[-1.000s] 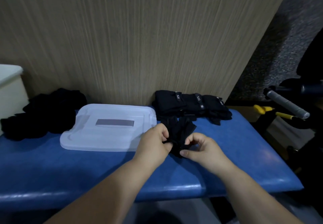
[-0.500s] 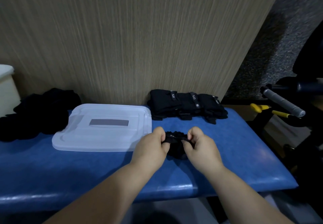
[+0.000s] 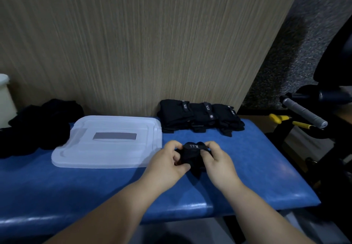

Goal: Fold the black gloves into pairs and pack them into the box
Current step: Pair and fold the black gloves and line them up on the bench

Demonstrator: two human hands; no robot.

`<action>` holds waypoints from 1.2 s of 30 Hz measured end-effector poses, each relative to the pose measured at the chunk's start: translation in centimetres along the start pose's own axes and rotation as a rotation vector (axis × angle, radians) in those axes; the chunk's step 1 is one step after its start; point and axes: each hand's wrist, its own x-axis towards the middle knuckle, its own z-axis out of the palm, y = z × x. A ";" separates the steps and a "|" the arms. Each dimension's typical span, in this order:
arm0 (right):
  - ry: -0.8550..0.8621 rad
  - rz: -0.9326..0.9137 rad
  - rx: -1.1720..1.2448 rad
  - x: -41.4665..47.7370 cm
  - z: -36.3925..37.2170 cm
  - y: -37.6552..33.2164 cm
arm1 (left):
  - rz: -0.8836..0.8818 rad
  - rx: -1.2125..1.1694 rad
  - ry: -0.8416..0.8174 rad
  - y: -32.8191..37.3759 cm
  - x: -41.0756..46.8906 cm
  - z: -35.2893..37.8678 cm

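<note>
A bunched pair of black gloves (image 3: 193,155) with a white-lettered cuff strap sits on the blue bench, held from both sides. My left hand (image 3: 166,162) grips its left side with thumb and curled fingers. My right hand (image 3: 217,160) pinches its right side. Three folded glove pairs (image 3: 200,115) lie in a row at the back by the wall. A heap of loose black gloves (image 3: 40,125) lies at the far left. A translucent white box lid (image 3: 108,141) lies flat left of my hands. A white box (image 3: 4,95) shows at the left edge.
The blue padded bench (image 3: 266,167) ends at the right and front edges. A wood-grain wall panel (image 3: 142,43) stands right behind it. To the right are a grey-handled bar (image 3: 302,113), yellow-handled tools (image 3: 280,119) and dark equipment.
The spread glove has been rolled into a compact bundle between both hands, and its lettered cuff strap now faces up. The view has shifted slightly to the right.
</note>
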 end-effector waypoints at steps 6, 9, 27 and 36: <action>-0.117 -0.011 0.219 -0.4 -0.3 -0.3 | 0.004 -0.043 0.053 0.1 0.1 -0.1; -0.055 -0.048 0.234 -0.4 -0.3 -0.3 | 0.005 -0.022 0.080 0.3 0.0 -0.1; -0.177 -0.153 0.293 -0.5 -1.4 -0.5 | -0.397 -0.763 -0.093 1.5 0.2 -1.0; -0.277 0.096 0.764 -0.6 -0.9 -0.9 | -0.347 -0.717 0.160 1.6 0.6 -0.3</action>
